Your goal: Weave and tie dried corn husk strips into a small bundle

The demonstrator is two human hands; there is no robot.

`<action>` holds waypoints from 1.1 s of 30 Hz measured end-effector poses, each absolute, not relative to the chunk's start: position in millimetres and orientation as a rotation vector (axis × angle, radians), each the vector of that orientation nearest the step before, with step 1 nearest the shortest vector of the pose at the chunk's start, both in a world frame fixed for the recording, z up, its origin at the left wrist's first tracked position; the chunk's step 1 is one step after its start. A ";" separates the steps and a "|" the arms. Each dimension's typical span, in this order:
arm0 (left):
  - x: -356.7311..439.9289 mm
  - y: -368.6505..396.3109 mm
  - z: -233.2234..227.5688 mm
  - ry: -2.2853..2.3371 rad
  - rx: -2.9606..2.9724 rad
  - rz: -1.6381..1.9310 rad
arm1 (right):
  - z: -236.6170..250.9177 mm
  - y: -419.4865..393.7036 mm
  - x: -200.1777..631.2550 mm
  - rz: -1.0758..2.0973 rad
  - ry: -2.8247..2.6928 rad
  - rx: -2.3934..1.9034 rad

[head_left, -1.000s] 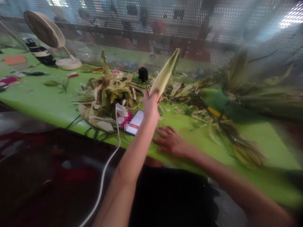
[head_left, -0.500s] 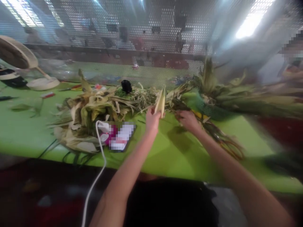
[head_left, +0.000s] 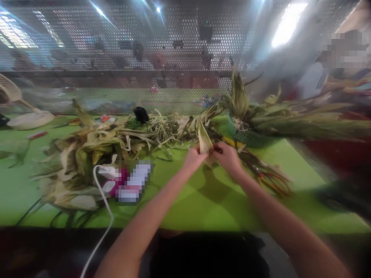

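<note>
A pale yellow-green folded leaf, like a dried corn husk, stands tip-up between my hands above the green table. My left hand is closed on its lower left side. At its lower right edge my right hand has its fingers pinched together against the leaf; whether anything else is in them I cannot make out. Behind the hands lies a heap of pale shredded strips. Just right of my right hand are brown dry leaves and orange-handled scissors.
A large heap of dry leaves lies at left. Near it are a phone and a white cable. A green basket with long leaves stands at right. A white fan is far left. A person is at upper right.
My right hand has come left from the brown leaves to the husk's lower edge. The husk sits lower and leans more to the left. The whole view has shifted.
</note>
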State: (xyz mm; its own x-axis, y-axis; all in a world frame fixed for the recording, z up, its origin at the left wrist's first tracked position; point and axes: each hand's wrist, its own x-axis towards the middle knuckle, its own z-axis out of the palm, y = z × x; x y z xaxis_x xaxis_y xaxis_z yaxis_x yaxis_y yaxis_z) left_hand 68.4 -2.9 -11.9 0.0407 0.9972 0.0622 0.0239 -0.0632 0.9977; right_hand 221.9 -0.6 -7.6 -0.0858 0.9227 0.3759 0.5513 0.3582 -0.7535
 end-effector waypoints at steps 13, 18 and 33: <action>68.3 4.0 -46.3 1.230 1.087 1.267 | -31.2 4.0 213.0 0.884 -1.767 -1.314; 66.8 0.7 -35.3 1.394 1.296 1.267 | -23.5 -12.7 207.4 0.382 -1.864 -1.517; 62.6 1.8 -36.2 1.271 1.164 1.233 | -20.7 -1.8 213.3 0.932 -1.684 -1.319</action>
